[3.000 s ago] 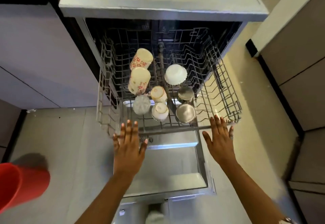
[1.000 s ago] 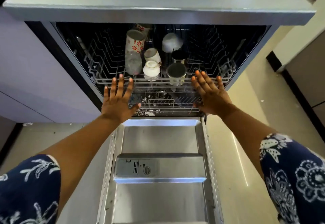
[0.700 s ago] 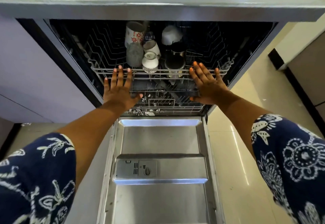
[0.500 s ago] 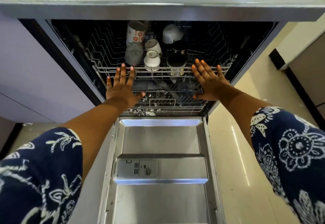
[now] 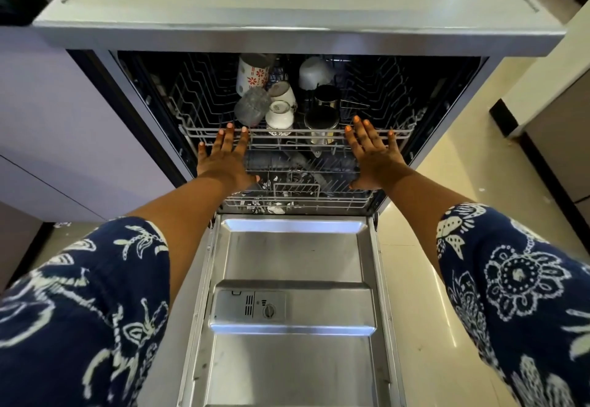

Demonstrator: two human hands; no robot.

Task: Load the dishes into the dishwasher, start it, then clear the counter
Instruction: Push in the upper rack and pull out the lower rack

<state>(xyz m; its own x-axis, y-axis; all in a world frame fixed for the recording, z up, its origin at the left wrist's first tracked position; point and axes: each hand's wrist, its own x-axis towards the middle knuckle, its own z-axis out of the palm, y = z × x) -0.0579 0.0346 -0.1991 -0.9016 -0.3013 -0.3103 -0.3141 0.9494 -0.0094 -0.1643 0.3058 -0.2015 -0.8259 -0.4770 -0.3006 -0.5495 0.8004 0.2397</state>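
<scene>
Dishwasher (image 5: 297,41): upper rack (image 5: 297,133) now inside; left hand (image 5: 223,159), right hand (image 5: 373,157) pressing.

Wire rack (image 5: 191,132), upturned cups (image 5: 280,115), steel tumblers (image 5: 321,118)

Brushed stainless steel across the lowered inner door panel of the dishwasher (image 5: 287,256), with a dull sheen and light streaking off its ridges. Set into it is a grey plastic detergent dispenser (image 5: 250,306), matt. The upper rack of pale grey coated wire (image 5: 319,133) looks smooth. Near the rack's front edge sit a frosted, cloudy glass tumbler (image 5: 250,108), a glossy white glazed ceramic cup (image 5: 279,114) and 2 polished steel tumblers (image 5: 321,116). Further back, a glazed white mug with red flowers (image 5: 252,74). The cream floor tiles (image 5: 412,279) gleam, highly glossy. The lilac cabinet front (image 5: 48,103) is smooth and matt. Navy cloth sleeves with white print (image 5: 79,310) look soft.
</scene>
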